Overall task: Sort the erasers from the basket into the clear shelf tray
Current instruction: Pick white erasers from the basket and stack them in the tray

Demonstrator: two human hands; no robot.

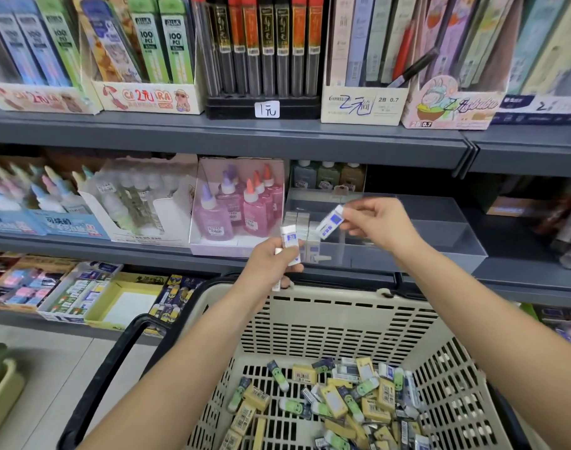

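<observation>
Head view, eraser [330, 225] pinched between right fingers [362, 206], above clear tray [453, 237]

- 2 hands up: left hand [271, 261], right hand [375, 222].
- 1 basket [310, 319], near.
- 1 clear tray [440, 228], far.
- 1 eraser [330, 222] in the right hand.
- 3 small bottles [328, 177] behind the tray.
</observation>
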